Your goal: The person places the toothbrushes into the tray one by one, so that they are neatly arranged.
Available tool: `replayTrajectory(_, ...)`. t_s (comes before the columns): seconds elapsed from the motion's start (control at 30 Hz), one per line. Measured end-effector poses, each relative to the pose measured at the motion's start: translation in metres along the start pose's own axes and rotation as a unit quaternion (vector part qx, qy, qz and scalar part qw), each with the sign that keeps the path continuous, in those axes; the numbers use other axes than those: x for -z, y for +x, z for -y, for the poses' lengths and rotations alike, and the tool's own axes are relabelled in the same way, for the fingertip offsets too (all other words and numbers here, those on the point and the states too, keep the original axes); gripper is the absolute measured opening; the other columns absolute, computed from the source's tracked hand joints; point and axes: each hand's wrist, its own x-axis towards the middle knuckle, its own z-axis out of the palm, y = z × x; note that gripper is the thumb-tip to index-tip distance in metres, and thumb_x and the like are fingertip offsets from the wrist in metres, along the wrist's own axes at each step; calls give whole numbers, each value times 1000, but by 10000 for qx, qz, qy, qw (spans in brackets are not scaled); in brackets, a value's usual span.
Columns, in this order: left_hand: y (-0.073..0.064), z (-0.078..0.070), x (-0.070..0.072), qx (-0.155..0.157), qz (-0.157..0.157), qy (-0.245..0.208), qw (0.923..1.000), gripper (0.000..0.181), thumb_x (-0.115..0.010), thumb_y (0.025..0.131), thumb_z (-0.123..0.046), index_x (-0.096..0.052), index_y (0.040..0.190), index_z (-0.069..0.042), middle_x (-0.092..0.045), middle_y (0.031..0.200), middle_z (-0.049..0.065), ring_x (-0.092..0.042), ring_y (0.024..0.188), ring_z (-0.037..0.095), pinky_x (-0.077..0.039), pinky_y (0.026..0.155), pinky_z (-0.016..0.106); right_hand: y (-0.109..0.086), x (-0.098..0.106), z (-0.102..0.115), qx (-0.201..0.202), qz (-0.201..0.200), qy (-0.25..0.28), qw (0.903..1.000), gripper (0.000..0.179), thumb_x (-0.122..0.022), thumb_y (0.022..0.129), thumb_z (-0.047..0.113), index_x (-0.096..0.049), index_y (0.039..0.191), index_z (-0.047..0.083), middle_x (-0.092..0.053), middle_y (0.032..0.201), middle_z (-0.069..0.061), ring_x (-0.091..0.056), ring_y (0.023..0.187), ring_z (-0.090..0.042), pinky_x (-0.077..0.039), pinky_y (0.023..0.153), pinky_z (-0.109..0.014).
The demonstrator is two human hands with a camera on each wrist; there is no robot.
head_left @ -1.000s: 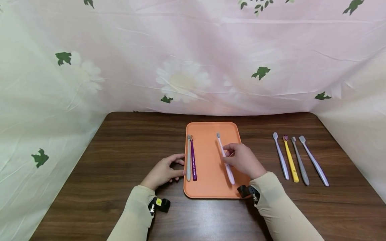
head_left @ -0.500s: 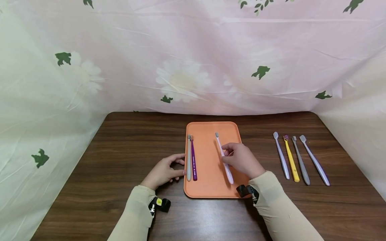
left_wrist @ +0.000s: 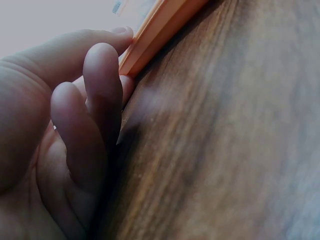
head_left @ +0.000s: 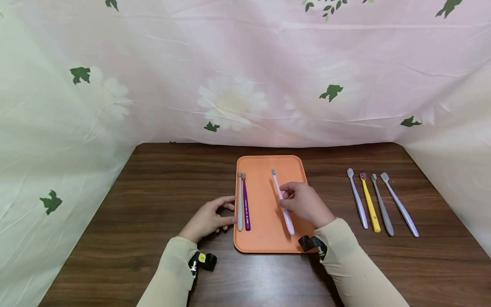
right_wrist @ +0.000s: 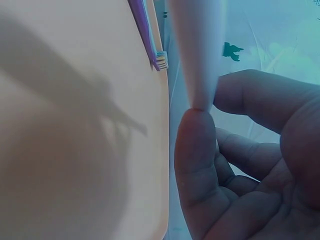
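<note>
My right hand (head_left: 304, 204) pinches a pale pink toothbrush (head_left: 287, 221) between thumb and fingers over the orange tray (head_left: 264, 245). The brush slants, its grey-bristled head pointing away; in the right wrist view its handle (right_wrist: 197, 50) runs up from the fingertips, and a shadow falls on the tray. My left hand (head_left: 209, 217) rests at the tray's left edge, thumb and fingertips at the rim (left_wrist: 150, 37) and the other fingers loosely bent. Side by side along the tray's left side lie a grey-green toothbrush (head_left: 240, 209) and a purple toothbrush (head_left: 246, 209).
On the wooden table (head_left: 172, 179), right of the tray, several toothbrushes lie in a row: a lavender toothbrush (head_left: 358, 202), a yellow toothbrush (head_left: 370, 207), a grey toothbrush (head_left: 382, 209) and another lavender toothbrush (head_left: 400, 207). A floral cloth (head_left: 245, 76) hangs behind and at the sides.
My right hand has moved slightly left over the tray with the pale pink toothbrush. The left hand and the other toothbrushes have stayed in place.
</note>
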Motion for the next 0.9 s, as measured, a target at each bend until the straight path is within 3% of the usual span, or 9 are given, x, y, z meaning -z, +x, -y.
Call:
replayTrajectory(0.17, -9, -16, 1, -69, 8, -15, 10000, 58, -73, 81, -13, -50, 133, -12, -57, 111, 10, -58, 60, 21, -45, 45, 31, -1, -2, 0, 25, -4, 124, 9999, 33, -68, 80, 5, -62, 113, -1, -57, 85, -8, -56, 68, -16, -52, 59, -28)
replayTrajectory(0.33, -10, -17, 1, -158, -4, -28, 9999, 57, -72, 81, -13, -49, 134, -11, -57, 111, 11, -58, 60, 20, -45, 45, 32, -1, -4, 0, 184, -59, 117, 9997, 33, -68, 79, 4, -63, 111, -2, -58, 83, -7, -55, 68, -15, -50, 58, -26)
replayTrajectory(0.57, -12, -22, 4, -32, 94, -12, 10000, 58, -72, 81, -13, -49, 134, -11, -58, 112, 12, -60, 63, 23, -48, 48, 33, 0, -7, 1, 210, -20, 266, 9994, 33, -68, 80, 4, -62, 111, -3, -57, 83, -8, -56, 66, -15, -51, 58, -26)
replayTrajectory(0.73, -6, -11, 3, -6, 82, 7, 10000, 59, -72, 81, -14, -48, 135, -14, -57, 113, 10, -60, 63, 24, -47, 47, 35, 1, -9, 2, 201, 2, 328, 9993, 32, -67, 80, 3, -62, 111, -4, -57, 83, -9, -55, 66, -15, -51, 58, -27)
replayTrajectory(0.9, 3, 7, 1, 30, 21, 25, 10000, 61, -75, 79, -22, -49, 134, -23, -58, 113, 4, -59, 61, 20, -47, 46, 33, 1, -11, 3, 149, -9, 334, 9993, 32, -68, 80, 3, -62, 110, -3, -57, 83, -9, -56, 65, -15, -51, 58, -27)
